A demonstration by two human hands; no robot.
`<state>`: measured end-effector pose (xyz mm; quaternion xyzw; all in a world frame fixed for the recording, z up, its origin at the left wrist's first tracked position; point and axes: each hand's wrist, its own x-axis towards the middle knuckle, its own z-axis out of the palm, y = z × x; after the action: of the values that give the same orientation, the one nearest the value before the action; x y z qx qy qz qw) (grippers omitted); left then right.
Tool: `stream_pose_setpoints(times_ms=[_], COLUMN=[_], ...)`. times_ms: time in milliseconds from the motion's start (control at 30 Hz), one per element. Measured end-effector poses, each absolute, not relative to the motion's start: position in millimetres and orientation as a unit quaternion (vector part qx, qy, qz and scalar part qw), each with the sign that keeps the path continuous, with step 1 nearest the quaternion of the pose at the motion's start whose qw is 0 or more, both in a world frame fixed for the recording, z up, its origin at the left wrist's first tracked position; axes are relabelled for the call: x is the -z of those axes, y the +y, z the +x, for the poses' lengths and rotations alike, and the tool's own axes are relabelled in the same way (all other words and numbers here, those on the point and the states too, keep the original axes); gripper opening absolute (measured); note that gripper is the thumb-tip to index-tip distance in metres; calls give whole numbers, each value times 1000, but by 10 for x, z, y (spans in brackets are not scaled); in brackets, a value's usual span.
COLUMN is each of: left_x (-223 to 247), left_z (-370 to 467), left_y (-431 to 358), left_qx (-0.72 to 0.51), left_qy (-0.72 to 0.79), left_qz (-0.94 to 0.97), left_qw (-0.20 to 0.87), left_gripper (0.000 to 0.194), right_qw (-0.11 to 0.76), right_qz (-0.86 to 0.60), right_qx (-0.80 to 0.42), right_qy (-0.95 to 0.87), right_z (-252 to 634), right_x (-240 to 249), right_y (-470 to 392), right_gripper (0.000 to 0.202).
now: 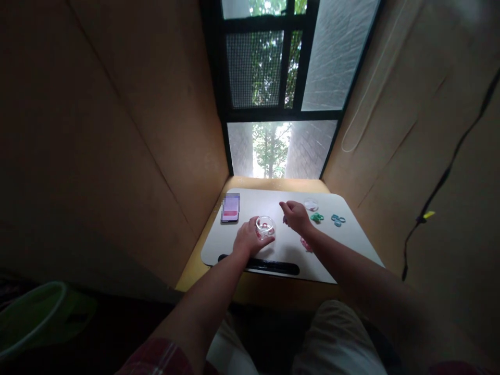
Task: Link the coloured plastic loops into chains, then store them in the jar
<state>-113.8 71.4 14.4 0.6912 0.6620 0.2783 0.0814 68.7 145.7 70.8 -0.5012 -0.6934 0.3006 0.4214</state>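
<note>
My left hand (248,237) is wrapped round a clear round container (265,226) with a few small reddish pieces in it. To the right, above the white board, my right hand (296,215) is closed with thumb and fingers together. A small purple bit (285,220) shows just under its fingers; whether it is held I cannot tell. Close by lie a clear round lid or dish (311,204), a bunch of green bands (317,217) and a group of teal rings (338,220). Pink-red bands (305,245) are partly hidden by my right forearm.
The white board (219,239) has a black strip (273,266) along its near edge. A phone (230,207) lies at its far left. Walls rise on both sides, with a window behind. A black cable (441,182) hangs right; a green basket (42,317) stands lower left.
</note>
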Motion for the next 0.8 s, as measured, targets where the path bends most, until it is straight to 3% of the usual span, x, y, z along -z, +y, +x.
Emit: stream_pose_setpoints(times_ms=[433,800], left_x=[-137,-162], left_z=[-1150,-1150], left_y=[723,705], left_qx=[-280,-266], left_qy=[664,675], left_qz=[685,678], left_qw=[107,118], left_gripper=[88,89], right_qw=[424,378], right_qz=[-470,-469], right_qx=[-317,-319], right_qy=[-706,-731], right_z=[192,220], right_x=[-758,-709], right_y=[1520,1598], right_gripper=[57,49])
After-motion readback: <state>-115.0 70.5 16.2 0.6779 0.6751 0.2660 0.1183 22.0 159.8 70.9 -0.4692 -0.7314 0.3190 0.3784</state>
